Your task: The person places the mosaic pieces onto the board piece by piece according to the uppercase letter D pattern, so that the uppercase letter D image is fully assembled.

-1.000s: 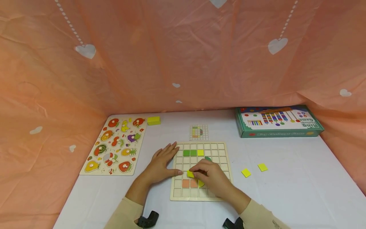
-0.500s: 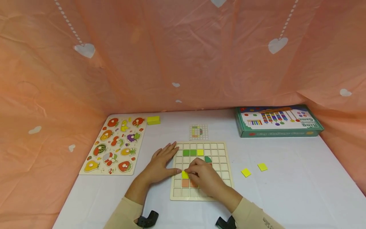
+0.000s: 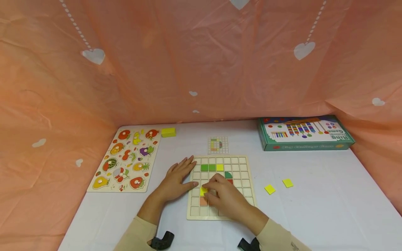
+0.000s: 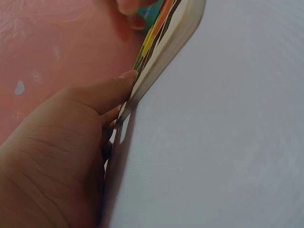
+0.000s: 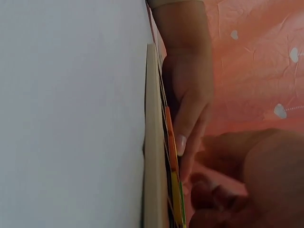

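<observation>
A wooden grid board [image 3: 245, 160] lies on the white table. My left hand [image 3: 176, 181] lies flat along the board's left side, its thumb over the edge, as the left wrist view also shows. My right hand [image 3: 227, 197] is over the board's middle, thumb and index finger spread apart at a yellow square tile [image 3: 203, 191] lying in a cell. An orange tile [image 3: 203, 201] sits just below it. Higher up are two green tiles [image 3: 208, 167], a yellow tile [image 3: 220, 167], a dark green quarter-round [image 3: 228, 174] and a red piece [image 3: 230, 181]. My right hand hides some cells.
Two loose yellow tiles [image 3: 278, 185] lie right of the board. Behind it is a small pattern card [image 3: 218, 145]. A fruit puzzle board [image 3: 125, 160] and yellow block [image 3: 168, 132] are at the left, a green game box [image 3: 306, 134] at the back right. A peach curtain [image 3: 201, 62] encloses the table.
The right hand has carried the yellow tile left into the cell above the orange tile, and its thumb and index finger have spread. The left thumb has shifted slightly away from that tile.
</observation>
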Action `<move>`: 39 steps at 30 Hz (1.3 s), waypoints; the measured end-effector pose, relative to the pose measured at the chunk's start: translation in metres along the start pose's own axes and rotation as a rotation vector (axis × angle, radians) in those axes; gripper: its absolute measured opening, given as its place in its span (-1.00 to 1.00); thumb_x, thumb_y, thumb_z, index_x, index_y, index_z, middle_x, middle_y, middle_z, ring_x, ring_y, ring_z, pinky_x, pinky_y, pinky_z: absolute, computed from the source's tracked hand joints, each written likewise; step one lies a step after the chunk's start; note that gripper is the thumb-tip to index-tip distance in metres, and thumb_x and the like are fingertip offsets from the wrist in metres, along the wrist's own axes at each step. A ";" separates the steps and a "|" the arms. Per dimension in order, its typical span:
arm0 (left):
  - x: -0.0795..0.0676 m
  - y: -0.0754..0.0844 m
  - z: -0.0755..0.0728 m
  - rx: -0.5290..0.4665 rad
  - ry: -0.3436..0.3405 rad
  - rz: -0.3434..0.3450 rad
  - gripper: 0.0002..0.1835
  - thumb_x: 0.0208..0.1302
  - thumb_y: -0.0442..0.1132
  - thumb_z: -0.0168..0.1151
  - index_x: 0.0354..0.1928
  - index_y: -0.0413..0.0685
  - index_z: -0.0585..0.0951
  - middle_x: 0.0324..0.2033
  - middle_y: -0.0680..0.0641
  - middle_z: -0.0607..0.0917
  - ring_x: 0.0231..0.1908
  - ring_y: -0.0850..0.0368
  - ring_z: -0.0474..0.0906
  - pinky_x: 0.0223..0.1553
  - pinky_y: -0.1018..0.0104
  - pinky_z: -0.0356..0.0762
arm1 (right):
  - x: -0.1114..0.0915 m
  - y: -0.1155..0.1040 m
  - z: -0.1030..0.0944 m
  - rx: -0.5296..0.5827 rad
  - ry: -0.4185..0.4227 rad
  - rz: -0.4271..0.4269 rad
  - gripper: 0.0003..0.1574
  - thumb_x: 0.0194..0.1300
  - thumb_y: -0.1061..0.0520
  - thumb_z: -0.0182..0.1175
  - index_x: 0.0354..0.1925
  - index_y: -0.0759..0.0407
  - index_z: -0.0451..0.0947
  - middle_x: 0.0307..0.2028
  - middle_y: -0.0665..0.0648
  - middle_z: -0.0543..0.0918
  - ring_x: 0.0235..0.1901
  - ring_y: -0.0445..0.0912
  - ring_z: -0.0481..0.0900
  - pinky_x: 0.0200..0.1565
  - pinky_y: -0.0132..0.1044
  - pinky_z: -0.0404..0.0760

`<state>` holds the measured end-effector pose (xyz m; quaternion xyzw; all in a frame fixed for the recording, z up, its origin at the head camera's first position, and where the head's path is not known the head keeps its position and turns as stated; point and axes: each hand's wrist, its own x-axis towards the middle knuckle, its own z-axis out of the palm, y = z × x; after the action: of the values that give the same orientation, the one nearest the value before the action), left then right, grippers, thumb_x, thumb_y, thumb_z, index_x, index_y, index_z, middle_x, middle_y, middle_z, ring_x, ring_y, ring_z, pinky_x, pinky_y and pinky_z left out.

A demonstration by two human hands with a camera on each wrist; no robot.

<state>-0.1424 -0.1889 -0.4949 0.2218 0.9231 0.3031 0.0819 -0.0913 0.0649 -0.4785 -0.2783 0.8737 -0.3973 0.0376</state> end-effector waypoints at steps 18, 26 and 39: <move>0.000 -0.001 0.003 -0.024 0.012 -0.022 -0.10 0.46 0.11 0.40 0.70 -0.04 0.30 0.71 0.08 0.06 0.70 0.04 -0.17 0.63 -0.11 -0.31 | -0.043 0.048 -0.058 0.415 0.209 0.024 -0.55 0.66 0.24 0.20 0.39 0.37 0.53 0.00 0.17 0.72 -0.02 -0.02 0.67 0.00 -0.32 0.67; 0.000 0.000 0.002 -0.026 0.011 -0.008 -0.10 0.47 0.12 0.40 0.70 -0.05 0.30 0.71 0.06 0.07 0.70 0.03 -0.16 0.63 -0.13 -0.30 | -0.073 0.077 -0.098 0.501 0.327 0.049 -0.52 0.79 0.23 -0.14 0.43 0.44 0.46 0.04 0.39 0.67 0.00 0.05 0.74 -0.02 -0.30 0.72; 0.000 0.002 0.001 -0.021 0.012 -0.014 -0.09 0.46 0.12 0.41 0.70 -0.03 0.30 0.72 0.06 0.07 0.70 0.03 -0.16 0.63 -0.13 -0.29 | -0.120 0.119 -0.146 0.769 0.473 0.029 -0.38 0.84 0.06 -0.35 0.51 0.20 0.47 0.11 0.16 0.72 0.09 -0.02 0.72 0.11 -0.35 0.66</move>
<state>-0.1411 -0.1870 -0.4950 0.2124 0.9220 0.3134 0.0808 -0.0860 0.2880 -0.4831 -0.1333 0.6508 -0.7452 -0.0568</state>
